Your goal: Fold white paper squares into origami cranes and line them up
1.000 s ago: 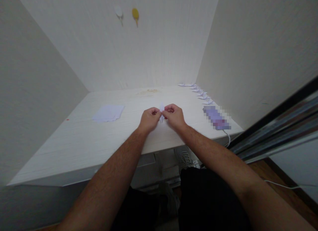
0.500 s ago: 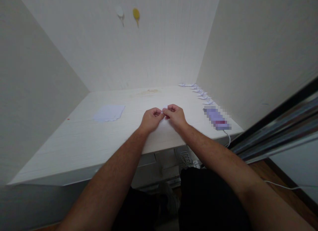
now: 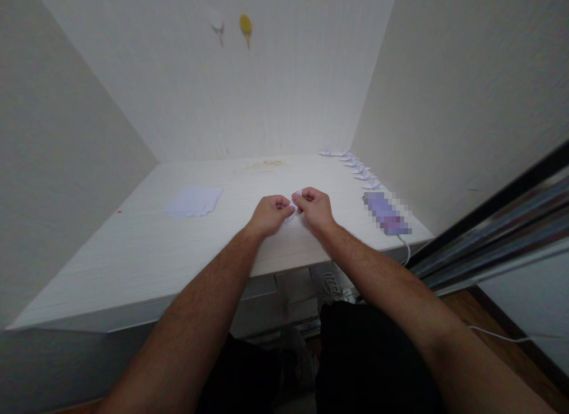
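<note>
Between my two hands is a small piece of folded white paper (image 3: 291,215), partly covered by the fingers. My left hand (image 3: 270,215) pinches it from the left, thumb against fingertips. From the other side my right hand (image 3: 315,206) grips its upper right part in the same way. The fingertips of both hands are close together just above the white desk (image 3: 146,248). Which folds the paper has is too small to make out.
A loose stack of white paper sheets (image 3: 194,201) lies to the left. Several folded paper figures (image 3: 364,177) line the back right edge. Nearer on the right is a blurred-out phone-like device (image 3: 384,213) with a white cable (image 3: 405,248). Two hooks, one yellow (image 3: 245,24), are on the back wall.
The hands have shifted slightly, and the folded paper now shows more, sticking out below and above the fingers. Both hands keep hold of it.
</note>
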Tool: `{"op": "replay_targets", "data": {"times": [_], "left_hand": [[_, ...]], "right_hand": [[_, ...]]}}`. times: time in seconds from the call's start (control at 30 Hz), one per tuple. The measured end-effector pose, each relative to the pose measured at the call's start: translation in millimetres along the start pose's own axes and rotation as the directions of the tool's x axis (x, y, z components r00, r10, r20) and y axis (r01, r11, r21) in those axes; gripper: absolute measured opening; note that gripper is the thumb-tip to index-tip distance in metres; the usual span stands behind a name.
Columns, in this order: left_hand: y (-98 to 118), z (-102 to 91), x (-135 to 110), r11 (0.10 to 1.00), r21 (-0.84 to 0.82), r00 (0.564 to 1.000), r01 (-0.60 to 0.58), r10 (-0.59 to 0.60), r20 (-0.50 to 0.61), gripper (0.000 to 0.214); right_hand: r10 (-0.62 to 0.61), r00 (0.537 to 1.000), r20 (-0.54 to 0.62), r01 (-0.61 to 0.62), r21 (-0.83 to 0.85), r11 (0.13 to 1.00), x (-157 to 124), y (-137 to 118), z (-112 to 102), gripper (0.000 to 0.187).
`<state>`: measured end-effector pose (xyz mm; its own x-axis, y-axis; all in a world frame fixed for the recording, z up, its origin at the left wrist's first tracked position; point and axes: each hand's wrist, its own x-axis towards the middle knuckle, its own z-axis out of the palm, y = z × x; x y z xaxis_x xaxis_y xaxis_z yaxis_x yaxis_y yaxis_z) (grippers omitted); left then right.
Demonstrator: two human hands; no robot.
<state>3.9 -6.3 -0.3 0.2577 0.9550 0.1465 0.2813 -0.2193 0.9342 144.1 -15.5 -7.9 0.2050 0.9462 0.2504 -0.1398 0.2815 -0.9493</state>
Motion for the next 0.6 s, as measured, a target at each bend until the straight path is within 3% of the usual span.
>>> {"op": "replay_targets", "data": {"times": [0.23, 0.37, 0.6], "left_hand": [[-4.9, 3.6, 1.8, 0.981, -0.191, 0.984, -0.042, 0.008, -0.178, 0.026], [-4.9, 3.5, 2.3, 0.962, -0.256, 0.981, -0.092, 0.044, -0.187, 0.030], [-11.2, 2.9, 6.7, 0.967, -0.223, 0.971, -0.122, 0.069, -0.228, 0.017]], "right_hand": [[0.007, 0.996, -0.094, -0.015, -0.084, 0.996, 0.9, 2.3, 1.5, 0.034], [-0.002, 0.998, -0.059, -0.008, -0.169, 0.986, -1.0, 3.3, 1.7, 0.025], [0.008, 0.999, 0.031, -0.004, -0.120, 0.993, -2.0, 0.5, 0.1, 0.025]]}}
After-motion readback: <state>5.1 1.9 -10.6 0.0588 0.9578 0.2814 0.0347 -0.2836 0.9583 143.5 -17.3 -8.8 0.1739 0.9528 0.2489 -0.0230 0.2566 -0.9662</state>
